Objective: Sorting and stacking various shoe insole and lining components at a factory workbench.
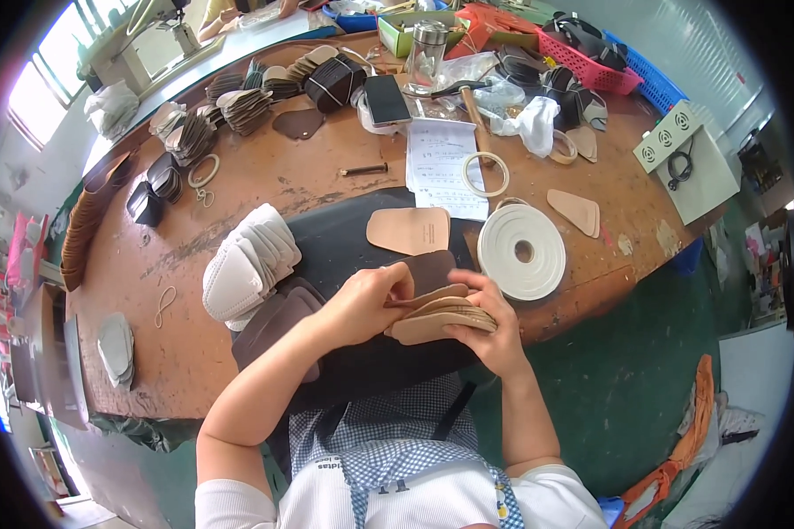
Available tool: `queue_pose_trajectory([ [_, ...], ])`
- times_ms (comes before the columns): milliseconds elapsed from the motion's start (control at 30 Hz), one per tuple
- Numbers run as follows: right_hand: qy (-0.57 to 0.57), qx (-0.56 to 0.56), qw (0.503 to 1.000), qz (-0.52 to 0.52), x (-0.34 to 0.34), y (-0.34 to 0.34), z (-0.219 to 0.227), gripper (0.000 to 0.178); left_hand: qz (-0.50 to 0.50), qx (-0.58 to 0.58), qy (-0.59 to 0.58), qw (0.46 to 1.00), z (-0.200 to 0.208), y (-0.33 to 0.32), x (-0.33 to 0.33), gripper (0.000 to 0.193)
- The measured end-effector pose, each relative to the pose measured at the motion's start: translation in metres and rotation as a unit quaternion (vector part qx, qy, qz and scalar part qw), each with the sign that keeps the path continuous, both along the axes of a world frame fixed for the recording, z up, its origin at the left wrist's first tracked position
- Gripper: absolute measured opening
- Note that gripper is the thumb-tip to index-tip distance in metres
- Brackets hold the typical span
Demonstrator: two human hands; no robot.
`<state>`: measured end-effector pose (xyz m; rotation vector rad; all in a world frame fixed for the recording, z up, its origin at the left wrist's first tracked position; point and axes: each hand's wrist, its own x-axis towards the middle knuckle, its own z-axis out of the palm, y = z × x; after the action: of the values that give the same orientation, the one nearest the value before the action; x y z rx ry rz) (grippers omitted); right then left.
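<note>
On my feed the right hand's point(496, 333) raised index finger point(475, 280) looks blurred, and its grip hides the ends of the tan pieces point(441, 324), so I can't count them. The left hand point(368, 304) covers part of a dark brown piece point(432, 269); the left forearm point(273, 379) overlaps brown pieces point(276, 324). Far beyond both hands, the top edge crops another person point(217, 25); nearer, the writing on a paper sheet point(439, 152) is too small for me.

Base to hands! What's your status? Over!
Right hand gripping tan stack; left hand at its far edge. Stack slightly fanned. White roll just beyond right hand, seemingly not blocking.
</note>
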<state>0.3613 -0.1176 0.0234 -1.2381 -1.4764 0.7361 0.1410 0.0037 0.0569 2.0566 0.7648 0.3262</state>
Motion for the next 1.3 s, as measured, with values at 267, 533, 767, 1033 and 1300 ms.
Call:
queue_pose_trajectory([
  [267, 0.186, -0.047, 0.978, 0.075, -0.003, -0.01, -0.02, 0.07, 0.023, 0.259, 0.083, 0.962, -0.026, 0.026, 0.006, 0.045],
  [533, 0.363, -0.015, 0.931, -0.02, -0.001, 0.061, 0.022, 0.068, 0.04, 0.23, 0.06, 0.97, -0.019, -0.014, -0.005, 0.015],
  [767, -0.335, 0.038, 0.913, -0.231, -0.003, 0.12, -0.014, 0.082, 0.22, 0.162, 0.088, 0.958, 0.053, -0.061, -0.108, 0.023],
  [1033, -0.083, -0.181, 0.965, 0.173, -0.121, 0.096, 0.043, 0.073, 0.384, 0.115, 0.138, 0.906, -0.004, -0.095, -0.182, 0.079],
  [1300, -0.101, -0.267, 0.905, 0.316, -0.171, 0.114, 0.031, 0.073, 0.353, 0.199, 0.068, 0.912, -0.036, -0.112, -0.176, 0.091],
])
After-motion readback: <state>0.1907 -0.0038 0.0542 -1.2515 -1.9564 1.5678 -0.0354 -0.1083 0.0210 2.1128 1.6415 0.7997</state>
